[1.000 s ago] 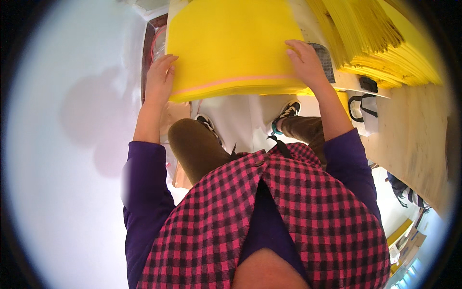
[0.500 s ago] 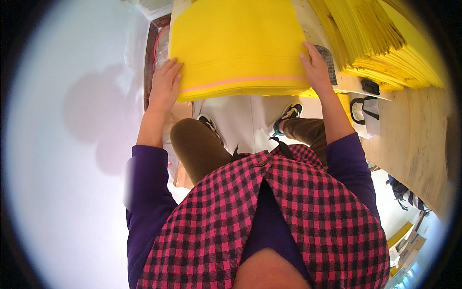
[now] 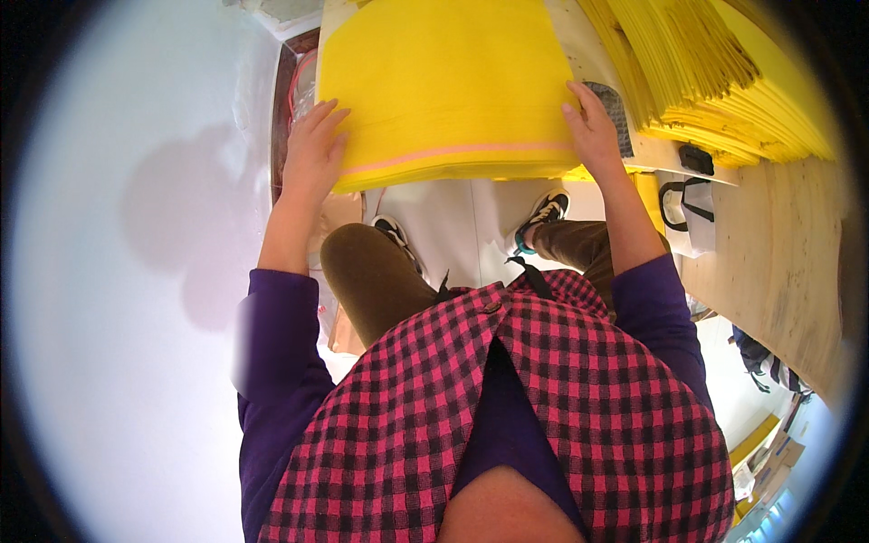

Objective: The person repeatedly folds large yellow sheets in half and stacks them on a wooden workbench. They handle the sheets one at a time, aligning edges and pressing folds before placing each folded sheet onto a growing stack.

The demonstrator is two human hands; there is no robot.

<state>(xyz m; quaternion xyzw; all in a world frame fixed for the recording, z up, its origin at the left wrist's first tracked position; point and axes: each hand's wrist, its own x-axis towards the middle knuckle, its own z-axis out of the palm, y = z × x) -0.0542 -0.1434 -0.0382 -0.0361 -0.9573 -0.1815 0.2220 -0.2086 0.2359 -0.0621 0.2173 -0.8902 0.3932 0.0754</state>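
Nearest: pink-and-black checked garment [image 3: 380, 434] over the wearer's front, purple sleeves [image 3: 281, 335] either side, brown trousers [image 3: 367, 271] below. Dark shoes [image 3: 546, 210] on pale floor [image 3: 444, 217], seen just beyond the knees.

Next, both hands, at opposite sides of a yellow stack of thin sheets [image 3: 453, 81]. Left hand [image 3: 314, 145] at its left edge near the front corner: fingers loosely extended, thumb apart. Right hand [image 3: 594, 131] at the right edge: fingers straightish, thumb toward the sheets. Both grips look relaxed, fingers uncurled; can't tell whether either hand presses on the edges. Stack lies flat in front of the wearer, between the hands, on a pale wooden tabletop [image 3: 579, 45]; pink stripe [image 3: 471, 147] runs across near its front edge.

Just right of the right hand, dark grey patterned item [image 3: 611, 113], partly hidden. Further right, small black object [image 3: 696, 159] by the table edge, white bag [image 3: 701, 237] with black handles below. Upper right, more yellow piles [image 3: 688, 54], layered, fanned edges. Far left, whitish wall [image 3: 136, 362] with soft shadow.
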